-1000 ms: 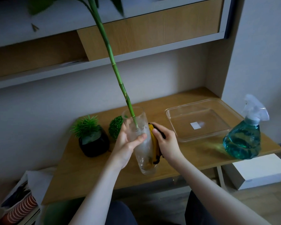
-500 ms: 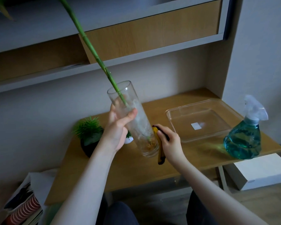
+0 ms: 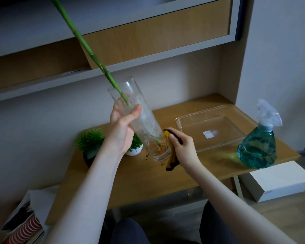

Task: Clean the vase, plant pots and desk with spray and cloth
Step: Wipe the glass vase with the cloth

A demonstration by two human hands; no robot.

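Note:
My left hand grips a tall clear glass vase, lifted above the wooden desk and tilted with its mouth up to the left. A long green bamboo stem leans out of it, and brownish roots sit at its bottom. My right hand presses a yellow and black cloth against the vase's lower right side. A dark plant pot and a small white plant pot stand behind my left arm, partly hidden. The teal spray bottle stands at the desk's right end.
A clear plastic tray lies between the vase and the spray bottle. A few brown drops mark the desk under the vase. Shelves hang above the desk. A white box sits on the floor at right, and stacked items at lower left.
My left hand has lifted the vase off the desk and tilted it, so the stem swung to the upper left. My right hand kept the cloth against its lower side.

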